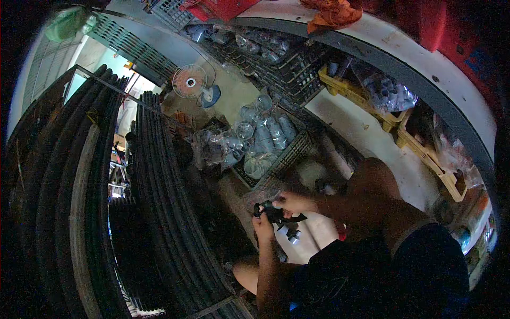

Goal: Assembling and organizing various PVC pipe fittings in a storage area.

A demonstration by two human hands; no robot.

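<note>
Both hands meet low in the middle of the head view, around a small black object (274, 213) with a dark pointed end toward the right. Its exact kind is too dark to tell. My left hand (262, 225) grips it from below, fingers closed. From the right, my right hand (295, 203) is closed on its upper side, thumb and fingers pressed against it. Just below them are a dark and light-grey small piece (293, 236). Clear plastic wrapping (263, 195) lies right behind the hands.
Ahead stands a dark crate (289, 159) heaped with grey pipe fittings (265, 135) in clear bags. A fan (189, 81) is behind it. Long black pipes (159, 175) rise on the left. Yellow crates (353, 90) line the right, under a curved white ledge (393, 45) with an orange cloth (332, 15).
</note>
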